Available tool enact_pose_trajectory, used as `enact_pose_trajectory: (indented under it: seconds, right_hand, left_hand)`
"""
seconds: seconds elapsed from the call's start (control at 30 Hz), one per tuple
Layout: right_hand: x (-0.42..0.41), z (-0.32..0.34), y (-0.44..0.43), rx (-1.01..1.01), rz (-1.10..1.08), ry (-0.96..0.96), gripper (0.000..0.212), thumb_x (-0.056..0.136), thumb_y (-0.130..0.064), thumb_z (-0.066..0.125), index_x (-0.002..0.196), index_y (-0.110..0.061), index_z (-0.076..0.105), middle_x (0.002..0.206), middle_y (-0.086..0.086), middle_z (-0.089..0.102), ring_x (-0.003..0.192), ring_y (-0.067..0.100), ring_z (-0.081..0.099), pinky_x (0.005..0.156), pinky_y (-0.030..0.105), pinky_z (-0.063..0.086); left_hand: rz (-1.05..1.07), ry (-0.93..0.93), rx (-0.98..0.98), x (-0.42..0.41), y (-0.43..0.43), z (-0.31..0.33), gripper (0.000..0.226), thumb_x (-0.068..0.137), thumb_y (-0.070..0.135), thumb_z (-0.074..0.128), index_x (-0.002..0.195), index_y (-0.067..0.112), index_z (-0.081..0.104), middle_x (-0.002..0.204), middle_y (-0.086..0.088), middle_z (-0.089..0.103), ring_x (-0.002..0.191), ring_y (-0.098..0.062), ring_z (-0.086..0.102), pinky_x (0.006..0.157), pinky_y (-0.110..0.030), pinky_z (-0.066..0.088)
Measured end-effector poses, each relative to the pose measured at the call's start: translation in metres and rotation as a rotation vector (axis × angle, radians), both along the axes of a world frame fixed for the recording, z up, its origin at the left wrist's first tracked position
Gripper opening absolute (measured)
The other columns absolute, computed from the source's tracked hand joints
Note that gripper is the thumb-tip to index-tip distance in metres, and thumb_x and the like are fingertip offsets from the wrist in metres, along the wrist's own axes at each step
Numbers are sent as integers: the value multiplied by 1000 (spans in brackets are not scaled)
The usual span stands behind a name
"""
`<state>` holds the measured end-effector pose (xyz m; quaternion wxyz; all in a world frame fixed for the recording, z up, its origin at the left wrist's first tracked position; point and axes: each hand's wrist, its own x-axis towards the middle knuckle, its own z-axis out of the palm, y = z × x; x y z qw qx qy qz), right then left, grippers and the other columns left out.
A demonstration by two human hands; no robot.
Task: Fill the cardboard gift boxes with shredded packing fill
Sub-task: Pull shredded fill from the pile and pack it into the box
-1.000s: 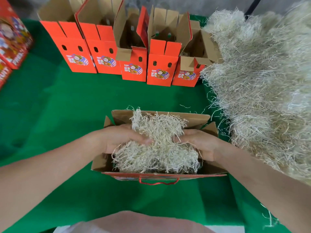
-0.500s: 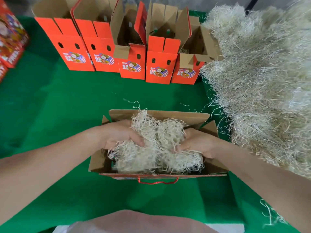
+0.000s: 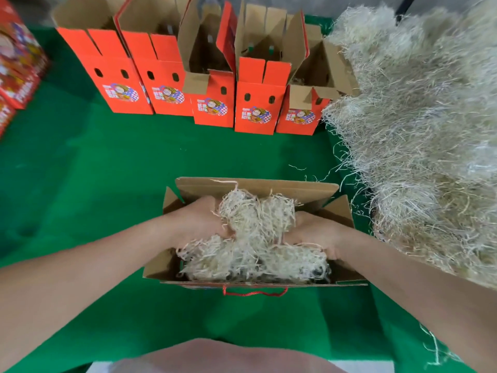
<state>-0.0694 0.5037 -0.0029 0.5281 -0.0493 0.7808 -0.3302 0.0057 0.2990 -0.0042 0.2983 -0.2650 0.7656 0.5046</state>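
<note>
Left hand (image 3: 199, 222) and right hand (image 3: 314, 234) curl fingers round shredded fill (image 3: 252, 254) in box (image 3: 255, 184); fill looks light and springy, best grabbed in handfuls.

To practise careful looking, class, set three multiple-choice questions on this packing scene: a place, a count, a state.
1. Where does the loose fill pile lie on the green table? A right side B left side C near edge
2. How many open red boxes stand in the back row? A three B five C eight
3. The top flaps of the near box are: A taped shut B torn off C open
Answers: A, the pile covers the right side; B, five stand side by side; C, its flaps spread outward.
</note>
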Motion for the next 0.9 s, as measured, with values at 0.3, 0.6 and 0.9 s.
enact_pose_trajectory:
  seconds: [0.3, 0.6, 0.9]
  right_hand:
    - [-14, -11, -8, 309, 215, 189, 29, 87, -6, 51, 115, -7, 48, 115, 13, 55, 103, 23, 55, 85, 25, 49]
    - [-26, -50, -31, 419, 81, 149, 16, 97, -6, 33, 98, -8, 50, 85, 4, 44, 72, 15, 44, 67, 24, 40]
    - [-19, -97, -37, 472, 454, 35, 28, 99, -17, 39, 120, -2, 52, 93, 4, 55, 71, 14, 51, 57, 18, 43]
  left_hand:
    - [-242, -99, -238, -9, -3, -18, 90, 79, 41, 71, 143, 2, 21, 149, -11, 27, 127, -24, 35, 100, -33, 34]
    - [-258, -304, -194, -35, 9, -44, 64, 87, 0, 54, 143, 1, 22, 151, -17, 21, 138, -32, 24, 109, -46, 26]
    - [-531, -257, -548, -23, 8, -95, 29, 92, -3, 36, 112, -1, 57, 113, -14, 61, 100, -25, 62, 78, -30, 50]
